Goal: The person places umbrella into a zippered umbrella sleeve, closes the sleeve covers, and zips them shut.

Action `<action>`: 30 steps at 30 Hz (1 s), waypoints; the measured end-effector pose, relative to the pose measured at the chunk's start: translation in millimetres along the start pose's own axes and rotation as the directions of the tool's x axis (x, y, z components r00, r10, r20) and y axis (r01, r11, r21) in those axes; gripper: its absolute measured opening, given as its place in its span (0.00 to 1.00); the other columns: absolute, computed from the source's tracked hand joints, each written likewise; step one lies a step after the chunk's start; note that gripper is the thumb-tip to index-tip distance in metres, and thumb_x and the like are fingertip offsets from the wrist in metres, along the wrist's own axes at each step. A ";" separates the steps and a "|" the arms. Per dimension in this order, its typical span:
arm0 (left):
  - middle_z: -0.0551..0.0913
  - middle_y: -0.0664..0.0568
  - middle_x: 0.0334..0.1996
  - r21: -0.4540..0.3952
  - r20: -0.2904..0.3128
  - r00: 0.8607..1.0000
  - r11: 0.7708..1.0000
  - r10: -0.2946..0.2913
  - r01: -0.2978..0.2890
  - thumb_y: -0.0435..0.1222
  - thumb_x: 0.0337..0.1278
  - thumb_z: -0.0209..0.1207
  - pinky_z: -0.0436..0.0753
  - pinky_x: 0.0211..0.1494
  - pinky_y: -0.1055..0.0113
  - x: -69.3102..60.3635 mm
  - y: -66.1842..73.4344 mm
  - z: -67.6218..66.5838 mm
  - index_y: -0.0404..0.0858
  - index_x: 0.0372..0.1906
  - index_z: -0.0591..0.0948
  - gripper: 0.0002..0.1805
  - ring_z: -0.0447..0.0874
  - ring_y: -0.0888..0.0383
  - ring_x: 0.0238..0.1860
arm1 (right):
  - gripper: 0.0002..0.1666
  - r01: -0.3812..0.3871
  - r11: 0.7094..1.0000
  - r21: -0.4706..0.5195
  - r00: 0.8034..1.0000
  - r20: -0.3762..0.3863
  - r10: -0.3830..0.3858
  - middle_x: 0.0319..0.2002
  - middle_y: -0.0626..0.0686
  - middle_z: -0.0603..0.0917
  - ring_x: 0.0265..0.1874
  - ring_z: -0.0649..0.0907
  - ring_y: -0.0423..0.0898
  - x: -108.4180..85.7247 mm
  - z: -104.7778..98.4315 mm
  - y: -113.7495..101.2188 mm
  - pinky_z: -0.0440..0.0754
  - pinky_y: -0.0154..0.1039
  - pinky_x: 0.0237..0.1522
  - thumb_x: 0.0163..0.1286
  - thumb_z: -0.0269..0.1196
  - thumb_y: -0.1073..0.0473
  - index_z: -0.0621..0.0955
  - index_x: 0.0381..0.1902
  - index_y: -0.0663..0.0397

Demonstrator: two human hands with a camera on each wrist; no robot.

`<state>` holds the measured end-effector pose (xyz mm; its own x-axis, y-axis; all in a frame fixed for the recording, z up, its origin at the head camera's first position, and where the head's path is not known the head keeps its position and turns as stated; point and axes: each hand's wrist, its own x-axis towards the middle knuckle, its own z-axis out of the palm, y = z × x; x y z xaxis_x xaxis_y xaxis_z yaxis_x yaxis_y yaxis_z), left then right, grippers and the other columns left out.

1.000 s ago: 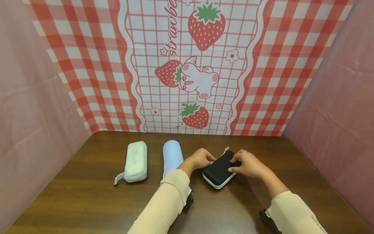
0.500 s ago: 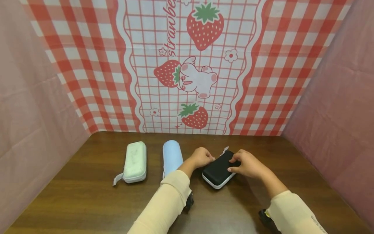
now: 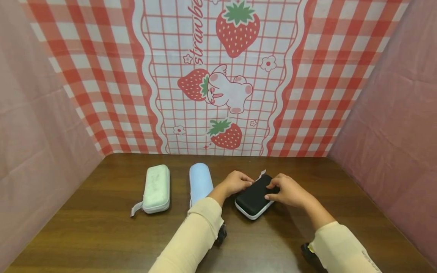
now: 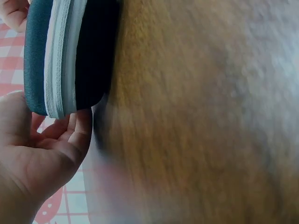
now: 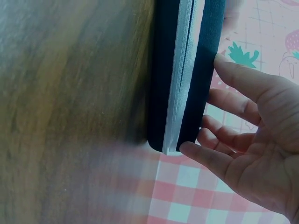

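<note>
A black zippered case point(image 3: 254, 197) with a white zip band lies slanted on the table, a light fabric loop at its far end. Thumb and fingers of my right hand point(image 3: 290, 191) grip the case's right part; the right wrist view shows fingertips point(image 5: 187, 147) against its dark shell. My left hand point(image 3: 233, 182) is at the far left edge, fingertips pinched together at the zip band. Whatever zipper pull they hold is hidden. From the left wrist view, the curled left fingers point(image 4: 77, 130) sit at the end of the case, close to its white zip point(image 4: 60, 60).
Left of my hands, a light blue case point(image 3: 200, 182) stands partly behind the left sleeve point(image 3: 192, 239). Farther left lies a pale green case point(image 3: 157, 187) with a grey strap. A strawberry-print checked cloth point(image 3: 225, 94) hangs behind the brown table point(image 3: 102, 227); pink cloths flank it.
My left fingertips have slid a little along the black case's left edge, toward its far end. The right hand keeps its grip, and the case has hardly moved.
</note>
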<state>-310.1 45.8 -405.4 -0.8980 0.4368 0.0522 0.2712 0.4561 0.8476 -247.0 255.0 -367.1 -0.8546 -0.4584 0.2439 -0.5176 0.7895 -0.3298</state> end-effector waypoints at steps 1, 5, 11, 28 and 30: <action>0.84 0.53 0.26 -0.011 -0.002 1.000 1.000 -0.005 0.005 0.30 0.59 0.63 0.74 0.29 0.75 -0.1 -0.3 0.1 0.33 0.38 0.88 0.06 0.74 0.66 0.25 | 0.18 0.003 1.000 -0.002 1.000 0.000 -0.003 0.34 0.53 0.80 0.37 0.79 0.51 0.2 0.2 0.0 0.78 0.49 0.42 0.52 0.76 0.55 0.86 0.35 0.62; 0.82 0.54 0.22 0.039 -0.026 1.000 0.999 0.000 0.001 0.27 0.53 0.65 0.74 0.29 0.75 -1.0 -1.1 -1.1 0.31 0.32 0.87 0.03 0.73 0.66 0.23 | 0.17 0.014 1.000 -0.006 1.000 -0.004 -0.014 0.33 0.53 0.80 0.37 0.79 0.51 0.6 1.3 -0.5 0.78 0.49 0.41 0.52 0.76 0.55 0.86 0.35 0.62; 0.87 0.56 0.26 0.345 -0.015 0.987 0.927 0.160 -0.145 0.31 0.51 0.67 0.76 0.38 0.75 -4.2 -3.0 -9.4 0.40 0.32 0.90 0.03 0.79 0.66 0.30 | 0.17 0.020 1.000 -0.008 1.000 -0.006 -0.020 0.33 0.53 0.80 0.37 0.79 0.51 2.0 2.2 -1.2 0.78 0.49 0.42 0.52 0.76 0.55 0.86 0.35 0.62; 0.87 0.50 0.46 0.303 0.118 0.976 0.929 0.186 -0.213 0.27 0.60 0.60 0.76 0.55 0.71 -13.1 -4.3 -10.9 0.36 0.54 0.84 0.17 0.82 0.58 0.52 | 0.19 0.013 1.000 0.006 1.000 0.005 -0.013 0.36 0.54 0.81 0.40 0.79 0.53 -2.4 -1.2 -1.0 0.78 0.52 0.44 0.53 0.75 0.54 0.87 0.37 0.63; 0.87 0.50 0.46 0.267 0.130 0.975 0.940 0.182 -0.211 0.25 0.59 0.59 0.76 0.54 0.72 -11.4 -3.5 -7.0 0.35 0.53 0.84 0.17 0.82 0.58 0.51 | 0.19 0.015 1.000 0.005 1.000 0.000 -0.015 0.35 0.54 0.81 0.40 0.79 0.53 -2.7 -0.7 -1.1 0.78 0.52 0.45 0.53 0.75 0.54 0.87 0.37 0.63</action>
<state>-303.3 33.8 -405.3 -0.7811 0.6093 0.1368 0.5371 0.5438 0.6448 -244.1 255.6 -366.8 -0.8469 -0.4701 0.2485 -0.5303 0.7806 -0.3308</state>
